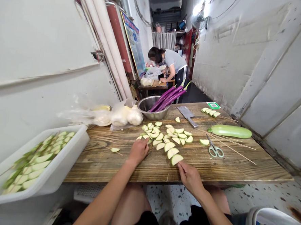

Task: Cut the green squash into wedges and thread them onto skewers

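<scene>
My right hand [191, 177] is closed at the near end of a row of overlapping half-moon zucchini slices [177, 159], which look threaded on a skewer; the stick itself is mostly hidden. My left hand [139, 152] rests at the left edge of a loose pile of cut zucchini slices [160, 137], its fingers bent together and touching there. Whatever lies between those fingers is hidden. One single slice [115, 150] lies left of my left hand. A whole zucchini [229, 131] lies to the right, beside bare wooden skewers [236, 150].
Scissors [215, 150] and a cleaver [187, 115] lie on the wooden table [106, 172]. Behind stand a metal bowl [154, 115] of eggplants [168, 99] and bagged pale vegetables [126, 116]. A white tub [68, 165] holds skewered slices at left; a bucket [252, 220] stands lower right. Another person [175, 61] works farther back.
</scene>
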Available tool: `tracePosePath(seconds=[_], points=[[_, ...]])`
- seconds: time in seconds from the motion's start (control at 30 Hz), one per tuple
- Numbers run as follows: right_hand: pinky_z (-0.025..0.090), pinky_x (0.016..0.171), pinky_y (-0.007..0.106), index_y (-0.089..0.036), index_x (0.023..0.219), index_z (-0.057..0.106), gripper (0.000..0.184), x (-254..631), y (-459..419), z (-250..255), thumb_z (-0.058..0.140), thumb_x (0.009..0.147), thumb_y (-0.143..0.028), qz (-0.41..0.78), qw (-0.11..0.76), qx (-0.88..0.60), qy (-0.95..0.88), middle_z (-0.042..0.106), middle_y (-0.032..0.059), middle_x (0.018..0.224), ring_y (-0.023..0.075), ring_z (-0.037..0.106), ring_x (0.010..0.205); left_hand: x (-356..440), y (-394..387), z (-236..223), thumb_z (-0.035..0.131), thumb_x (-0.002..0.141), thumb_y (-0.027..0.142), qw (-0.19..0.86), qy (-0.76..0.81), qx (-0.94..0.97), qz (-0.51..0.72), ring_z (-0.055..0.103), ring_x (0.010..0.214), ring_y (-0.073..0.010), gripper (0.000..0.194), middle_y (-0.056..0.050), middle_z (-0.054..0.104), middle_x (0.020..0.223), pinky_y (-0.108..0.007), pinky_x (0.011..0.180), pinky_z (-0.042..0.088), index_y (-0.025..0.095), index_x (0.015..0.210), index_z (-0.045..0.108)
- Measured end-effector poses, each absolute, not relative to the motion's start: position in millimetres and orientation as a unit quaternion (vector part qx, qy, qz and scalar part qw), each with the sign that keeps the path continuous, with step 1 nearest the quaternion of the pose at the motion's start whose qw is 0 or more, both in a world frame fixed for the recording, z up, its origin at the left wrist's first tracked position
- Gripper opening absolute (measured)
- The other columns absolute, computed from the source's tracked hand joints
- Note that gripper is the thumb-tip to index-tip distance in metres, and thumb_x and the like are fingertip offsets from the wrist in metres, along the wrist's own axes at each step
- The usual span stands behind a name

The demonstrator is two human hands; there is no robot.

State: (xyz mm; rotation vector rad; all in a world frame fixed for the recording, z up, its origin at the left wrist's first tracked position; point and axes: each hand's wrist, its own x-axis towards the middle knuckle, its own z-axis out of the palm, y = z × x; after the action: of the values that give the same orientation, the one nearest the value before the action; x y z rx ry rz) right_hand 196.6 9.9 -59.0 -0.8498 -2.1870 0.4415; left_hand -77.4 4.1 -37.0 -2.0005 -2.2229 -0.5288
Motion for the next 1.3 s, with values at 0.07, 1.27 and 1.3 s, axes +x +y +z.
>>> tracePosePath(seconds=[0.07,1.27,1.3], points=[[0.043,0.059,0.022,-0.017,0.082,0.060,0.026,197,10,-59,0.035,0.089,-0.021,0.172,0.368,-0.331,-0.852,0.061,0.0042,0.065,0.0148,0.059,0.062,-78,9,-41,0.046,0.078,0.022,0.033,-0.746,-0.626,-0.224,0.052,0.091,-0.0233,0.037,-0.011,0.064,0.092,-0.035,0.084,0.036,0.018,0.113,0.057],[0.034,0.054,0.021,-0.016,0.085,0.061,0.022,203,-29,-45,0.039,0.086,-0.017,0.093,0.227,-0.367,-0.897,0.065,0.0034,0.067,0.0117,0.057,0.056,-2,11,-22,0.046,0.083,0.010,-0.600,-0.441,0.063,-0.664,0.066,0.077,-0.0181,0.009,-0.014,0.067,0.082,-0.033,0.075,0.053,0.009,0.086,0.054],[0.034,0.054,0.021,-0.016,0.084,0.061,0.022,202,-29,-44,0.039,0.086,-0.017,0.094,0.223,-0.371,-0.896,0.065,0.0033,0.067,0.0116,0.057,0.056,-1,11,-21,0.045,0.083,0.009,-0.599,-0.444,0.060,-0.663,0.066,0.078,-0.0182,0.010,-0.014,0.067,0.082,-0.032,0.075,0.053,0.009,0.086,0.055]])
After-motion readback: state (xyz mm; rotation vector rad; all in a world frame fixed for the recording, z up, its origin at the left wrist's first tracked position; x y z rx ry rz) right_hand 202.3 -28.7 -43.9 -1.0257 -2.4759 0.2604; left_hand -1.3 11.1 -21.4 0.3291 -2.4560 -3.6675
